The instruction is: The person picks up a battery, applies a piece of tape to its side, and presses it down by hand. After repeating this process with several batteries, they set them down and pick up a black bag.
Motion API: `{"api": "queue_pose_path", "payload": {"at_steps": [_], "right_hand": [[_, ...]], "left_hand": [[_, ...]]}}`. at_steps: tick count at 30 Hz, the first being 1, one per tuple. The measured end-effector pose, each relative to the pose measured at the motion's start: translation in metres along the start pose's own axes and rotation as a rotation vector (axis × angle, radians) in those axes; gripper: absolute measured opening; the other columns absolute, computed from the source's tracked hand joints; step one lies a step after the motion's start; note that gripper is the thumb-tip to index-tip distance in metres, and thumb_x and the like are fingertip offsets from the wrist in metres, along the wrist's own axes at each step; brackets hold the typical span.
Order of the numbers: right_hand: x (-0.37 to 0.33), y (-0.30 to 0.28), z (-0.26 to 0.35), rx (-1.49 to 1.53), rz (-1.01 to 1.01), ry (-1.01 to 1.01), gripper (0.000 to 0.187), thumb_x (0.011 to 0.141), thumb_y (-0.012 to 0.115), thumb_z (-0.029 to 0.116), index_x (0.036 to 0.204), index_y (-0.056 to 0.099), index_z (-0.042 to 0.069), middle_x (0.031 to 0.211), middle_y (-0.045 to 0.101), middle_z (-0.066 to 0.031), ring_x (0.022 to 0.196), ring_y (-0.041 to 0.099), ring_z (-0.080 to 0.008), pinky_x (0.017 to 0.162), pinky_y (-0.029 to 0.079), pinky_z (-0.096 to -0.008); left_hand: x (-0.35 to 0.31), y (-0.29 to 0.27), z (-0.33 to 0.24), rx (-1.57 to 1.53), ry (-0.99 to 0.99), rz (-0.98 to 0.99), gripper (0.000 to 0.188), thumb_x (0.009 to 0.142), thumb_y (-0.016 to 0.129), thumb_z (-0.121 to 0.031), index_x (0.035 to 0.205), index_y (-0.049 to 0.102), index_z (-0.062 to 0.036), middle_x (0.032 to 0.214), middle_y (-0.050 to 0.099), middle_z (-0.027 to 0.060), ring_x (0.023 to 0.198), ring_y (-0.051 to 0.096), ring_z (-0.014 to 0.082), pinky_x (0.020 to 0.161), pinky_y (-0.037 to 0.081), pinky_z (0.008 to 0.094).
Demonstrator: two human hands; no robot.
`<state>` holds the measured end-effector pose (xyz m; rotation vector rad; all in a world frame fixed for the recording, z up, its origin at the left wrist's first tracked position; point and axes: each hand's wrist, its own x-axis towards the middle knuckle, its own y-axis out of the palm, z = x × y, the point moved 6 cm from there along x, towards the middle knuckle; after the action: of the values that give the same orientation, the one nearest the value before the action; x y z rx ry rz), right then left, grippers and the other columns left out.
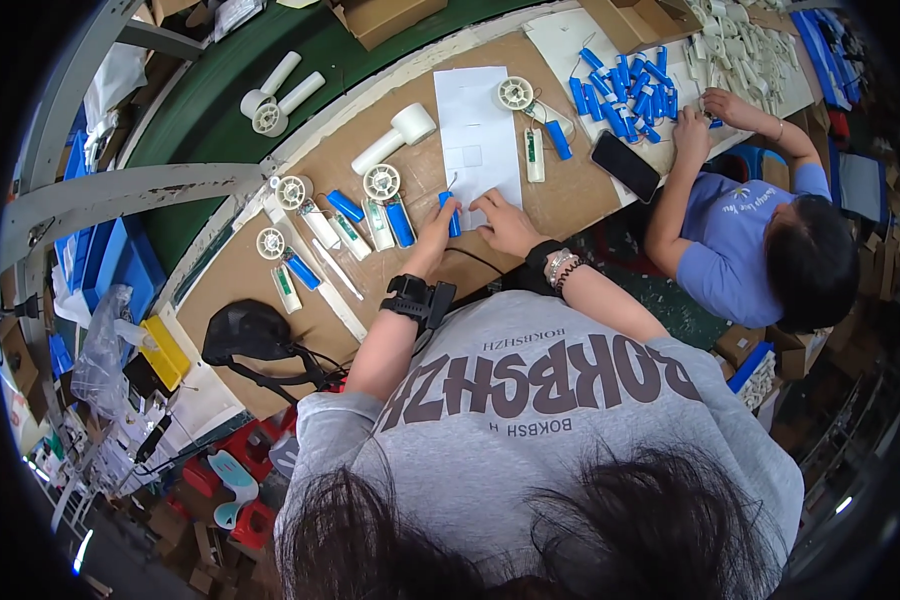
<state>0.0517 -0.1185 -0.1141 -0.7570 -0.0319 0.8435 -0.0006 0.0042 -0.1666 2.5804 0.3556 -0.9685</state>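
Note:
My left hand (432,240) is closed around a blue cylindrical battery pack (450,214), which stands roughly lengthwise near the lower end of a white sheet of paper (475,105). A thin wire rises from the battery's far end. Just to the right, my right hand (510,226) rests over the sheet's lower edge, its fingers bent and apart, with nothing visible in them. Left of my left hand lie opened white handheld fans (381,183), showing green circuit boards and more blue batteries (400,225). One more opened fan (516,94) lies beyond my right hand.
A closed white fan (395,138) lies on the brown board. On the right, a co-worker (745,235) handles parts beside a heap of blue batteries (625,92) and a black phone (626,167). A black bag-like item (246,332) sits front left; a metal post (160,185) crosses the left.

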Motion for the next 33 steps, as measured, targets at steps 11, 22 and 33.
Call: {"api": "queue_pose_path", "payload": {"at_steps": [11,22,33], "right_hand": [[0.000,0.004,-0.005,-0.006,-0.070,-0.016,0.024,0.075,0.054,0.006,0.098,0.047,0.008,0.095,0.044,-0.0142,0.078,0.054,-0.0334,0.068,0.045,-0.0408],[-0.004,0.000,-0.015,0.260,-0.131,-0.089,0.010,0.075,0.057,0.004,0.083,0.051,0.004,0.088,0.047,-0.0116,0.074,0.055,-0.0251,0.066,0.046,-0.0311],[-0.015,-0.029,-0.026,0.334,-0.153,0.014,0.008,0.078,0.058,0.008,0.081,0.056,0.002,0.087,0.056,-0.0084,0.081,0.056,-0.0192,0.072,0.045,-0.0285]], "left_hand": [[0.003,-0.002,0.001,-0.015,0.009,0.038,0.038,0.090,0.045,-0.036,0.100,0.054,-0.0004,0.091,0.055,0.0035,0.083,0.049,0.0096,0.076,0.038,0.0220],[0.002,-0.001,-0.003,0.013,0.027,0.045,0.035,0.090,0.045,-0.034,0.098,0.054,-0.0012,0.087,0.053,0.0018,0.080,0.048,0.0084,0.073,0.037,0.0211],[-0.002,-0.002,-0.022,-0.132,-0.005,0.112,0.036,0.090,0.047,-0.034,0.106,0.049,-0.0016,0.092,0.054,0.0025,0.083,0.049,0.0092,0.076,0.039,0.0223]]}}
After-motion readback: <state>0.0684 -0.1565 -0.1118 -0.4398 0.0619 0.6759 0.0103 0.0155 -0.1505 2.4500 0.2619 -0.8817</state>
